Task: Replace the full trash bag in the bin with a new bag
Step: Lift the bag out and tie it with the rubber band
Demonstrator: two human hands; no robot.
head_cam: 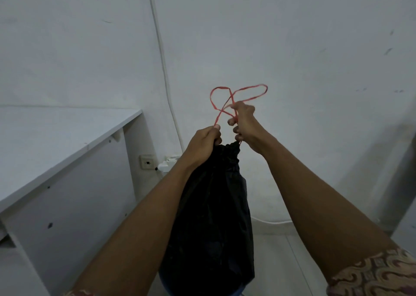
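Observation:
A full black trash bag (216,217) hangs upright in front of me, its neck gathered tight at the top. My left hand (203,143) grips the gathered neck and pinches one end of the red drawstring (221,103). My right hand (244,122) pinches the other strand of the drawstring just above the neck; the two red loops cross and stick up above both hands. Below the bag, a sliver of the blue bin (238,290) shows at the bottom edge; the rest of it is hidden by the bag.
A white desk (56,142) with a side panel stands at the left. A wall socket (147,162) and a white plug adapter (167,164) sit low on the wall behind the bag, and a white cable (162,54) runs up the corner. Pale tiled floor lies at the right.

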